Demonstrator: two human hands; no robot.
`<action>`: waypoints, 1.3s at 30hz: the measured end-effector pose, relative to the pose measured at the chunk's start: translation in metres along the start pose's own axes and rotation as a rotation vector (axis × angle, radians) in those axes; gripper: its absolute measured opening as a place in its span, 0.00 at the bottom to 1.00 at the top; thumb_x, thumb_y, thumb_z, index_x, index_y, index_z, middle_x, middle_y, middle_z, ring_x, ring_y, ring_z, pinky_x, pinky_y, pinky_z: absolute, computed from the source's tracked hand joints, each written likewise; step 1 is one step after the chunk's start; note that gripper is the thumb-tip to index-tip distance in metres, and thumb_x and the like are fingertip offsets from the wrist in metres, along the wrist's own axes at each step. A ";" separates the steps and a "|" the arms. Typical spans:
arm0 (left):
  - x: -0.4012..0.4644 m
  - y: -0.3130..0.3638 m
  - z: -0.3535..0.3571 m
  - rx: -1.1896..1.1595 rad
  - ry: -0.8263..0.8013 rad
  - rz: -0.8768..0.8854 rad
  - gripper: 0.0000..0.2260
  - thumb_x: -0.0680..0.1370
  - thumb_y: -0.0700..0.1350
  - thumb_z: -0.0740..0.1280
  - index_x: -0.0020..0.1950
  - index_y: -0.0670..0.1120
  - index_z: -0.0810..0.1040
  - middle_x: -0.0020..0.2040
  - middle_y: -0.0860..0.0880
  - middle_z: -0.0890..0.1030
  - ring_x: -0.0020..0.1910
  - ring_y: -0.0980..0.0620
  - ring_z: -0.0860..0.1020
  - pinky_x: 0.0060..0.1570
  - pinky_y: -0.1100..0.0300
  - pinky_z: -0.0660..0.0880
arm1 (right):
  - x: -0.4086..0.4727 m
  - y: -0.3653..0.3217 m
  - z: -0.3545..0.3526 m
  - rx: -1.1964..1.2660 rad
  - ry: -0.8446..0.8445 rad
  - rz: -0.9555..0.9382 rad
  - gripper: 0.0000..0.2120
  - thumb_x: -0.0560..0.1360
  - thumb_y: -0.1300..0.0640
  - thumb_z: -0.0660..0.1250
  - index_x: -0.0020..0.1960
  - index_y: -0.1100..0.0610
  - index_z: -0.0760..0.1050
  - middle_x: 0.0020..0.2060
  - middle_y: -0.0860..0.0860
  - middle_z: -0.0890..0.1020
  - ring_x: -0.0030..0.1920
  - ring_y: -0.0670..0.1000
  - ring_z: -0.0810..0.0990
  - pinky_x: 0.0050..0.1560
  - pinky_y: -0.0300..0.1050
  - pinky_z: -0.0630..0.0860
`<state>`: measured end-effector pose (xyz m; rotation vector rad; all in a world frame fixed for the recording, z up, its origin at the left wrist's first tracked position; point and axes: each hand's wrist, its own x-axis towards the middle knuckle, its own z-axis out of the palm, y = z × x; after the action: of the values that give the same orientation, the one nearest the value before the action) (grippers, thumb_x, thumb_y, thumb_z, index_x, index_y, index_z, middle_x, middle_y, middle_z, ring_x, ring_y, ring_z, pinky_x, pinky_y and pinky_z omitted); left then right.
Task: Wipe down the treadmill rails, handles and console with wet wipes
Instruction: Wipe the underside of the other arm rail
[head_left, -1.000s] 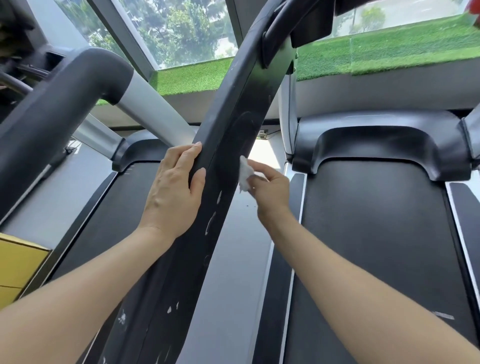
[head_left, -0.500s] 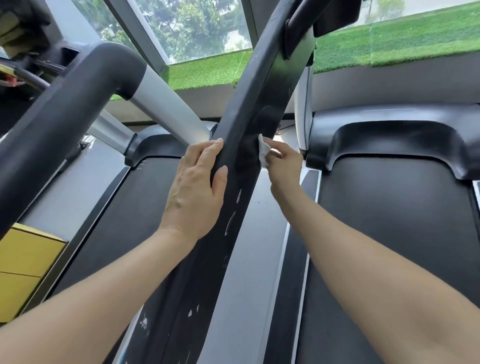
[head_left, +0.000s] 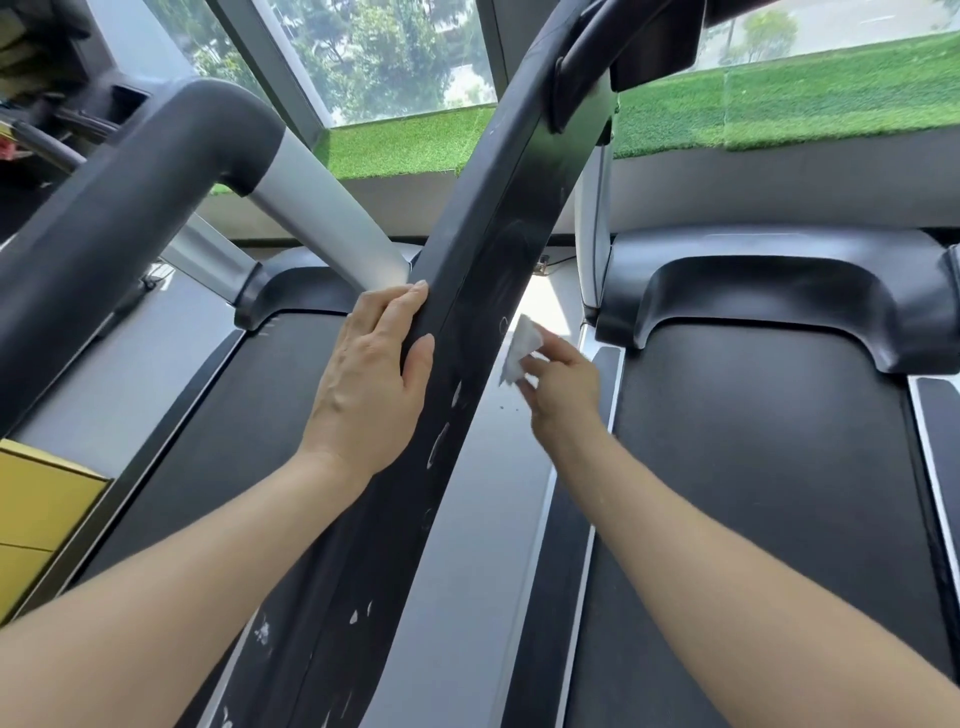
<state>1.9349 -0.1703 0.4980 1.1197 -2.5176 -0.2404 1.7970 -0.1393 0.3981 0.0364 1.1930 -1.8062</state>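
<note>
Pinching a white wipe (head_left: 522, 349), the right hand (head_left: 558, 387) holds it at the black rail's (head_left: 498, 249) edge, at 3 o'clock from the left hand (head_left: 376, 379), whose grip is wrapped around that rail; white scuffs mark the rail lower down, and no writing is readable anywhere

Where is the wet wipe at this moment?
In the head view, the wet wipe is pinched in the right hand, at the right edge of the black rail.
</note>
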 end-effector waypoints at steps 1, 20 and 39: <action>0.000 0.000 0.000 -0.004 0.002 0.000 0.19 0.81 0.44 0.59 0.73 0.46 0.66 0.66 0.53 0.68 0.65 0.57 0.65 0.62 0.75 0.57 | 0.012 -0.007 0.002 0.050 0.051 0.033 0.22 0.71 0.79 0.56 0.43 0.55 0.79 0.41 0.48 0.80 0.44 0.49 0.78 0.51 0.45 0.77; 0.000 -0.001 0.002 -0.043 0.008 -0.024 0.20 0.80 0.46 0.59 0.73 0.48 0.67 0.66 0.56 0.68 0.66 0.58 0.66 0.68 0.63 0.63 | 0.097 -0.070 0.046 -0.068 0.087 -0.045 0.15 0.74 0.74 0.59 0.48 0.57 0.79 0.36 0.50 0.79 0.39 0.51 0.78 0.42 0.41 0.77; -0.014 -0.001 -0.006 -0.043 0.013 -0.032 0.18 0.82 0.44 0.58 0.72 0.46 0.68 0.66 0.53 0.69 0.64 0.56 0.68 0.59 0.68 0.61 | -0.003 -0.005 0.033 -0.137 -0.301 -0.394 0.17 0.72 0.71 0.68 0.37 0.51 0.84 0.41 0.47 0.81 0.47 0.52 0.79 0.41 0.38 0.74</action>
<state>1.9466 -0.1607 0.4997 1.1424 -2.4730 -0.2939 1.8096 -0.1608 0.4209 -0.5656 1.1569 -1.9707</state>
